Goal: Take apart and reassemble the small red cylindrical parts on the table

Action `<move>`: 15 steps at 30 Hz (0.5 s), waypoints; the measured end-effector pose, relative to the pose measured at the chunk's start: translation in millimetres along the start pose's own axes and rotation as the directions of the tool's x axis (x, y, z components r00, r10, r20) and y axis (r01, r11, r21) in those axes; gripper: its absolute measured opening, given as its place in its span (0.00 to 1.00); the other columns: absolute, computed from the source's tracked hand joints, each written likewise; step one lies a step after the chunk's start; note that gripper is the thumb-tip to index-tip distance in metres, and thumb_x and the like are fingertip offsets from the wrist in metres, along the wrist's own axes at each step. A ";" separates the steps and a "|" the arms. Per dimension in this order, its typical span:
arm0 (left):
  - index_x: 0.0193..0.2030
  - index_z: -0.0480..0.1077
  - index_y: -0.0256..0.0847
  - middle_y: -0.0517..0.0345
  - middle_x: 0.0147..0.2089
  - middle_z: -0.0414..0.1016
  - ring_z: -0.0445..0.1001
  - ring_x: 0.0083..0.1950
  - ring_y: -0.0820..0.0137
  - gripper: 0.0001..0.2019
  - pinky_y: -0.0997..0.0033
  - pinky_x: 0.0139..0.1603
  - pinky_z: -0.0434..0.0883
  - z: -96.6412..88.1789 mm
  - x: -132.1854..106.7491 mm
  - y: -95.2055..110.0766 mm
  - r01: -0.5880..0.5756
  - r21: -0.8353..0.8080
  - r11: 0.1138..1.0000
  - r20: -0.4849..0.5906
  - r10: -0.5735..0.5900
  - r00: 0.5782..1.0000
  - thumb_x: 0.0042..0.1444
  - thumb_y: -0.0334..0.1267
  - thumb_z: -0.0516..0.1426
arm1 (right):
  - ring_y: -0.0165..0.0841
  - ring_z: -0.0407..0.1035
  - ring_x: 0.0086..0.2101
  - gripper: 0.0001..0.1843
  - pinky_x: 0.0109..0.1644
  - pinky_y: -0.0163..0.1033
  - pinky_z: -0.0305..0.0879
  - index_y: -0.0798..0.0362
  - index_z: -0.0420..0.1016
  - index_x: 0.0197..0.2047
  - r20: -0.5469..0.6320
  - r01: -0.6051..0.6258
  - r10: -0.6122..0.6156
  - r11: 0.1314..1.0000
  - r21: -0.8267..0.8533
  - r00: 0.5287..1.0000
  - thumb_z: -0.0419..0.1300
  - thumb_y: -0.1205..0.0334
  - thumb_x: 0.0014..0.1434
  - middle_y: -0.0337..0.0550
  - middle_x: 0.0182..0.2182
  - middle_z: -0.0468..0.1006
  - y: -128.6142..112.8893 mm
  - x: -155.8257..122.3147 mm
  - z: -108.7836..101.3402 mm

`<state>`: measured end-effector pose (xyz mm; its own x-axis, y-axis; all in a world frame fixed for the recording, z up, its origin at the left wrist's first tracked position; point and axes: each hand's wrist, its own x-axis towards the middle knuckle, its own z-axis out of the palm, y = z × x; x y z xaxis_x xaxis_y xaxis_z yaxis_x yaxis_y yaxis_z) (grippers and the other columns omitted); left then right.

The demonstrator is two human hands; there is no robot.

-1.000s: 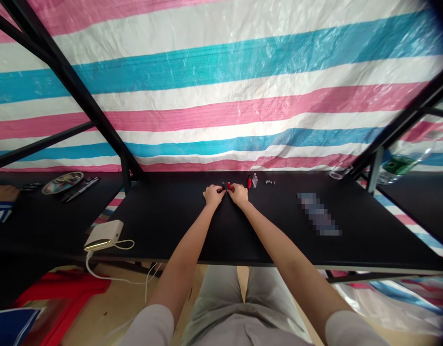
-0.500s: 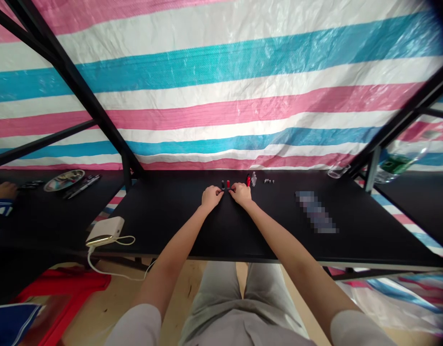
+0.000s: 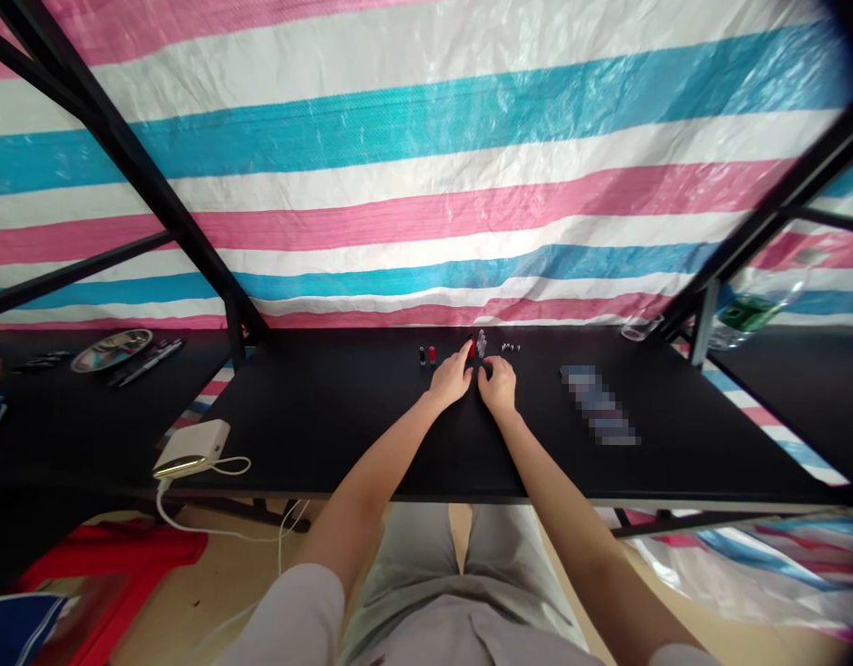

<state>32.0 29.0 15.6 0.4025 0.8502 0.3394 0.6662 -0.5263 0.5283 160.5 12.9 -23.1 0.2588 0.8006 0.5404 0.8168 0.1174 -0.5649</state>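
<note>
My left hand (image 3: 452, 377) reaches over the black table with its index finger stretched out to a small red piece (image 3: 471, 349); the fingertip seems to touch it. My right hand (image 3: 498, 384) rests just to the right, its thumb and index finger curved apart with a dark gap between them. Whether anything small lies in that gap is unclear. Behind the hands lies a cluster of small clear pieces (image 3: 482, 342). Left of my left hand, a short black cylinder (image 3: 422, 355) and a short red cylinder (image 3: 432, 354) stand or lie side by side.
Several small shiny pieces (image 3: 511, 348) lie further right, near a pixelated flat object (image 3: 599, 404). A clear cup (image 3: 640, 327) is at the back right. A white box with a cable (image 3: 191, 448) sits at the front left. On the left table are pens (image 3: 149, 361) and a plate (image 3: 112, 351).
Both hands have moved right, away from the black and red cylinders, which now sit uncovered. My left index finger has stretched out to the red piece. The view has shifted slightly.
</note>
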 end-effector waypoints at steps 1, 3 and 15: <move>0.62 0.52 0.44 0.52 0.42 0.70 0.70 0.44 0.65 0.28 0.69 0.46 0.66 2.9 4.7 1.2 0.021 0.005 1.000 -0.001 -0.021 1.000 0.55 0.34 0.52 | 0.39 0.64 0.45 0.14 0.50 0.45 0.57 0.57 0.69 0.41 0.007 -0.006 0.006 1.000 -0.002 1.000 0.49 0.65 0.53 0.52 0.41 0.73 1.1 0.0 1.2; 0.60 0.56 0.44 0.51 0.43 0.69 0.70 0.45 0.64 0.25 0.69 0.46 0.66 6.9 11.4 2.0 0.049 0.032 0.998 -0.002 -0.049 0.999 0.55 0.34 0.52 | 0.40 0.62 0.48 0.15 0.53 0.46 0.56 0.57 0.69 0.42 0.029 -0.016 0.016 1.000 -0.009 0.999 0.48 0.66 0.53 0.53 0.43 0.72 2.3 0.3 2.7; 0.35 0.70 0.41 0.54 0.38 0.71 0.69 0.40 0.69 0.08 0.71 0.41 0.65 14.8 15.6 -5.1 0.166 0.028 0.986 -0.171 -0.159 0.972 0.57 0.34 0.50 | 0.41 0.55 0.56 0.19 0.58 0.49 0.48 0.55 0.69 0.50 0.188 -0.077 0.106 0.985 -0.156 0.977 0.49 0.62 0.57 0.49 0.54 0.66 -4.1 1.3 6.9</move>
<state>44.2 45.1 6.7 0.1782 0.9078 0.3796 0.7409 -0.3776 0.5555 153.9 17.5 -24.4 0.2423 0.9045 0.3509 0.8647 -0.0373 -0.5009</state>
